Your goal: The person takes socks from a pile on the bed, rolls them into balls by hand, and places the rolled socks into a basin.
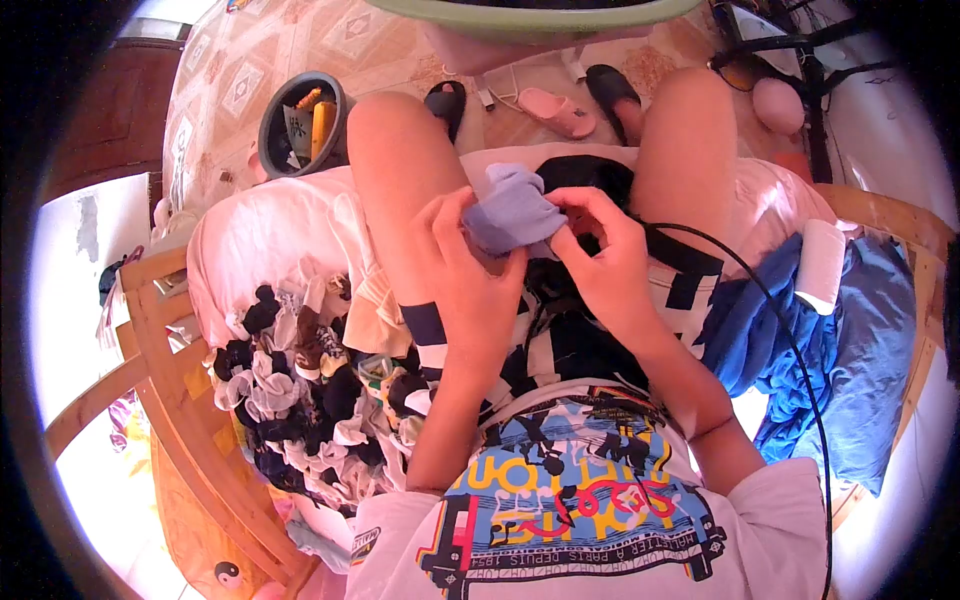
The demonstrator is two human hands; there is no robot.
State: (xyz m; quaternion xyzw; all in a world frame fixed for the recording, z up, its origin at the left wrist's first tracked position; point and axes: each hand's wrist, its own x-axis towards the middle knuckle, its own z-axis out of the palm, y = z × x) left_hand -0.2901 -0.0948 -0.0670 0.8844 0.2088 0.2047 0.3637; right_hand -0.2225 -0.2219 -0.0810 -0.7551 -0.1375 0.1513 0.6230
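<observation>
Sock (512, 218): pale blue-violet, bunched, creased, lighter at its upper tip. Position: raised between the thighs (405, 190). Left hand (468, 275) pinches its left side; right hand (606, 255) grips its right edge, thumb against fingers. Sock pile (340, 395) at left.

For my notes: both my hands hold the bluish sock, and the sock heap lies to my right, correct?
No, the head view shows the sock heap on your left; your left hand and right hand do hold the bluish sock.
</observation>
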